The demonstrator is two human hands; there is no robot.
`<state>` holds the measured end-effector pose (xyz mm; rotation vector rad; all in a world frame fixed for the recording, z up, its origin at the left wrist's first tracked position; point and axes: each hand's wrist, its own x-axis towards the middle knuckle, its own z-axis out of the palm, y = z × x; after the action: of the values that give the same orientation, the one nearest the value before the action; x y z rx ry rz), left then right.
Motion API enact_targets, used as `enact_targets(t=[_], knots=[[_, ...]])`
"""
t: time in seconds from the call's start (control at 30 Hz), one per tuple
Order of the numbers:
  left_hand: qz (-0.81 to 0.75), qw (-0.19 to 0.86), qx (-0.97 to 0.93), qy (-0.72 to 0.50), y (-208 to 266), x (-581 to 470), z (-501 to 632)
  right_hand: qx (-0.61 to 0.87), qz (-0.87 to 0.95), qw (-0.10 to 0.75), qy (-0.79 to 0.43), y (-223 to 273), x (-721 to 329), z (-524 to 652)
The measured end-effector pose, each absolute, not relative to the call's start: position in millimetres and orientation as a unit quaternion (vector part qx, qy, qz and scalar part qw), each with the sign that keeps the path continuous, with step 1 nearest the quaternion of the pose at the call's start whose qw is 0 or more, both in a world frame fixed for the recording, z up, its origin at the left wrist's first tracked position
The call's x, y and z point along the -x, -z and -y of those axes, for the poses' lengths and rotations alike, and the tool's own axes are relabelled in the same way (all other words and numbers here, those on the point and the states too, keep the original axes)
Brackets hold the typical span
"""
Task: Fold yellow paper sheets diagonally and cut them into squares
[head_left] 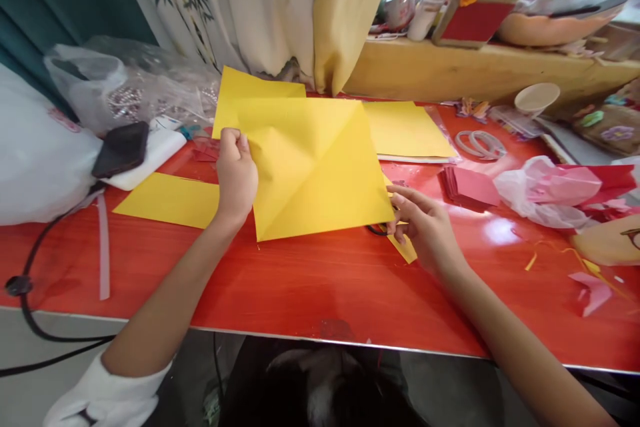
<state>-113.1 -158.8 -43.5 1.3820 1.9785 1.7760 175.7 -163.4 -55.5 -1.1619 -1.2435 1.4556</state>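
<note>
A sheet of yellow paper (310,167) with a diagonal crease is raised a little above the red table. My left hand (237,177) is closed on its left edge, thumb on top, and the paper buckles slightly there. At the lower right corner of the sheet is my right hand (425,223), its fingers bent around the black-handled scissors (377,230). Only part of a black handle loop shows; the sheet and fingers hide the rest. Beneath that hand a narrow yellow paper strip (404,250) lies on the table.
More yellow paper (410,130) lies behind, and a yellow piece (173,200) sits left. A phone (121,149), plastic bags (150,90) and a black cable (30,313) occupy the left side. To the right are red paper squares (470,188), tape rings (480,145) and pink wrapping (555,187).
</note>
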Motion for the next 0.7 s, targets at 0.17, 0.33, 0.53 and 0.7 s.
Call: enact_targets(t=[0.17,0.33,0.53,0.7], knots=[[-0.676,0.066,-0.495,-0.542,39.1,108.1,160.4,0.497,0.561,0.281,-0.6,55.0,-171.9,163.3],[-0.627,0.243,-0.507,-0.539,22.1,112.4,168.5,0.491,0.561,0.314,-0.588,40.9,-163.2,145.6],[-0.562,0.36,-0.484,-0.566,-14.8,138.9,154.6,0.44,0.599,0.366,-0.56,0.6,-119.5,86.8],[-0.654,0.277,-0.403,-0.577,-15.5,187.2,107.5,0.441,0.639,0.372,-0.508,-8.5,-53.4,31.3]])
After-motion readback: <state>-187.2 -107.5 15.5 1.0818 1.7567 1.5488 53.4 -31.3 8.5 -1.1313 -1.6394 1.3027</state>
